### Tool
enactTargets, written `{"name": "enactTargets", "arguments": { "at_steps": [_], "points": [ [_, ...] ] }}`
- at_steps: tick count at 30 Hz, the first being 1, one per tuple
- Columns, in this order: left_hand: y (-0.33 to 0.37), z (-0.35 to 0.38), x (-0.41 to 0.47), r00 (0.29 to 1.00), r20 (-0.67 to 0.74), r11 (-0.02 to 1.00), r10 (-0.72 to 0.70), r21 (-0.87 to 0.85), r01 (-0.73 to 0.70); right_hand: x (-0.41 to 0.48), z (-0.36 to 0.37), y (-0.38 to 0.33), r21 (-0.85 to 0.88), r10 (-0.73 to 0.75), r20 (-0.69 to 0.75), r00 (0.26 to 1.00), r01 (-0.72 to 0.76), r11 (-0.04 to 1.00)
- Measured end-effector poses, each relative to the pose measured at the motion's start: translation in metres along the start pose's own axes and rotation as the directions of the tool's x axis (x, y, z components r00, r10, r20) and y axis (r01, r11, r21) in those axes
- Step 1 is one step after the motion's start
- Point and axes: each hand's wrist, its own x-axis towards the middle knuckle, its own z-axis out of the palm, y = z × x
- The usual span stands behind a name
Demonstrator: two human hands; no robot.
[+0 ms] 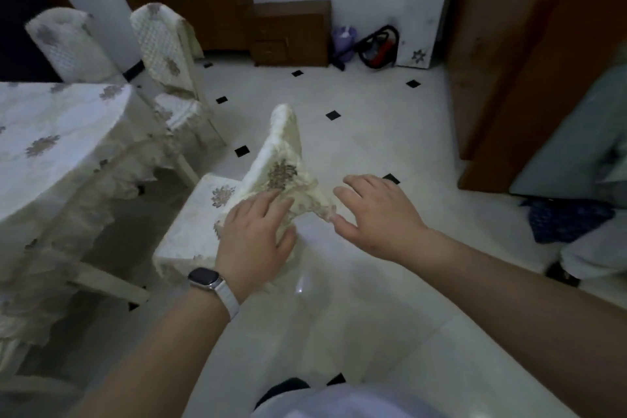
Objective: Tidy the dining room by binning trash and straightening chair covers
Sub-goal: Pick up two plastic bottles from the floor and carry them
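Two hands are in view, both bare, with one watch (pixel 207 279) on the left wrist. The left hand (pixel 254 234) lies on the top of the nearest chair cover (pixel 281 146), fingers laid fairly straight on the cloth and thumb against its near edge. The right hand (pixel 376 217) is spread wide and holds nothing. Its thumb and forefinger are just beside the cover's lacy corner, but I cannot tell if they touch it.

That cover is cream with a brown flower motif and a frilled hem. It is draped over the backrest of a chair that stands on the floor (pixel 356 132) beside the surface (pixel 51 132), and its corner sticks out to the right.

There are three covered chairs in all: this one, a second chair (pixel 166 54) further along with its cover hanging crooked, and a third chair (pixel 68 41) behind the surface. The one surface wears a matching flowered cloth.

Against the far wall are a low wooden cabinet (pixel 291 34), a purple object (pixel 344 36), a red and black item (pixel 380 47) and a white appliance (pixel 427 3).
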Motion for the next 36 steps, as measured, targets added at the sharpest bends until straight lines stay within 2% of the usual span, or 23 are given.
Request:
{"name": "enactTargets", "arguments": {
  "at_steps": [7, 11, 14, 19, 27, 36],
  "points": [
    [0.019, 0.022, 0.063, 0.998, 0.012, 0.998, 0.057, -0.032, -0.056, 0.003, -0.002, 0.051, -0.035, 0.117, 0.065, 0.991, -0.115, 0.993],
    [0.012, 0.041, 0.095, 0.997, 0.032, 0.996, 0.066, -0.058, -0.064, 0.026, 0.01, 0.076, -0.06, 0.137, 0.041, 0.99, -0.135, 0.989],
    [-0.005, 0.058, 0.13, 0.996, 0.059, 0.994, 0.067, -0.087, -0.061, 0.057, 0.025, 0.095, -0.079, 0.121, 0.039, 0.992, -0.118, 0.99],
    [-0.05, 0.09, 0.205, 0.997, 0.054, 0.987, 0.046, -0.159, -0.037, 0.135, 0.052, 0.118, -0.128, 0.157, 0.13, 0.979, -0.141, 0.982],
    [-0.116, 0.12, 0.32, 0.996, 0.062, 0.981, 0.057, -0.191, -0.044, 0.253, 0.074, 0.147, -0.201, 0.171, 0.156, 0.973, -0.138, 0.97],
    [-0.16, 0.135, 0.383, 0.998, 0.045, 0.972, 0.046, -0.234, -0.034, 0.331, 0.09, 0.172, -0.233, 0.191, 0.214, 0.958, -0.14, 0.962]
  ]
}}
